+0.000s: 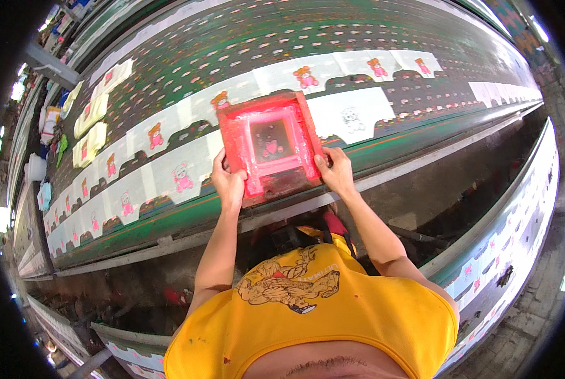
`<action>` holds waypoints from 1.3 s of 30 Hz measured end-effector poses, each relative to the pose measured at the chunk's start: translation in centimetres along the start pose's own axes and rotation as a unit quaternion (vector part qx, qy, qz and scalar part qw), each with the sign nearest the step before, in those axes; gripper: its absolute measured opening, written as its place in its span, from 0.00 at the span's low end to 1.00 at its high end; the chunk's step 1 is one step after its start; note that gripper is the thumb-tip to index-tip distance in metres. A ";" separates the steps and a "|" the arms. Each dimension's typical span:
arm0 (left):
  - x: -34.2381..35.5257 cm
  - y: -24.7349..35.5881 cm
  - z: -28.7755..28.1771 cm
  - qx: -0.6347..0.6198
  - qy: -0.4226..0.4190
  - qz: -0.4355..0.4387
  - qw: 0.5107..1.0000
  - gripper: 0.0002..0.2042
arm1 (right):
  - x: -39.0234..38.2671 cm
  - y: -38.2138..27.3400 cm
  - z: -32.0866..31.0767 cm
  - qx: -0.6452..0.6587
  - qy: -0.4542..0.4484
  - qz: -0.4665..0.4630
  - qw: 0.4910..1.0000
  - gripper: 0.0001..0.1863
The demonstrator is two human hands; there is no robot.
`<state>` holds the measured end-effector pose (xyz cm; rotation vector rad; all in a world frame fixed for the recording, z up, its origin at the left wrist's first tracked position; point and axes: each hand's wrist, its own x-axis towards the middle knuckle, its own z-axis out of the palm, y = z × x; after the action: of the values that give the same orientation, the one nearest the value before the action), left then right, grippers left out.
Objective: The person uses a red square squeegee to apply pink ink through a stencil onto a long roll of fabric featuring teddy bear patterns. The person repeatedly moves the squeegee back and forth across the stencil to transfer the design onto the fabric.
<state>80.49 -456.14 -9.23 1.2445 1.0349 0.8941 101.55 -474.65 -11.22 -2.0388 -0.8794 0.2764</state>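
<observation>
Both my hands hold a screen printing frame (304,129), a boxy wooden frame smeared with pink-red ink. Through its mesh (271,142) a small pink pattern shows. My left hand (228,180) grips the lower left side, and my right hand (335,169) has the lower right side, fingers partly hidden beneath. The frame lies over the near row of fabric pieces on the long green table, whether touching I cannot tell. Right of it lies a white fabric piece (345,117) with a grey bear outline. To its left a white piece (180,178) carries a bear with pink on it.
Along the table (421,101) runs a farther row of white pieces with brown-and-pink bears (306,77). Yellow cloths (91,117) lie at the far left. A metal rail (383,183) edges the table near me. Another printing table (497,252) with fabric pieces stands at the right.
</observation>
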 end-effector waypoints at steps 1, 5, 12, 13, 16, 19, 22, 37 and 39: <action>-0.2 0.3 0.9 0.016 -0.001 0.002 1.000 0.40 | 0.3 0.2 -1.0 0.004 -0.004 0.003 1.000 0.19; -1.2 0.1 7.2 0.007 0.003 0.030 1.000 0.39 | 2.4 3.2 -6.1 0.008 0.028 -0.027 0.999 0.20; -3.3 -2.9 19.8 0.010 0.012 0.042 0.999 0.37 | 7.0 11.1 -15.4 -0.044 0.018 -0.027 0.998 0.21; -3.5 -3.3 21.1 0.004 0.005 0.031 1.000 0.38 | 7.3 12.3 -16.3 -0.048 0.018 -0.026 0.998 0.20; -4.1 -4.4 23.3 0.053 0.019 0.044 0.997 0.37 | 8.1 14.1 -18.2 -0.022 0.006 -0.066 0.998 0.19; -4.7 -4.7 24.5 0.093 0.030 0.058 0.994 0.37 | 8.4 15.1 -19.3 -0.002 -0.027 -0.049 0.998 0.20; -5.0 -3.1 25.0 0.099 0.030 0.033 0.994 0.36 | 8.6 15.9 -19.6 -0.012 -0.050 -0.044 0.998 0.21; -4.6 -3.3 24.7 0.122 0.034 0.019 0.992 0.34 | 8.4 12.8 -20.1 -0.002 -0.044 -0.278 0.960 0.26; -4.1 -4.2 24.5 0.120 0.033 0.007 0.992 0.33 | 7.2 10.8 -20.1 0.047 -0.137 -0.319 0.937 0.28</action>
<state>102.54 -467.89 -12.33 1.4314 1.2150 0.8442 121.87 -486.54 -7.02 -1.5417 -1.6115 0.2319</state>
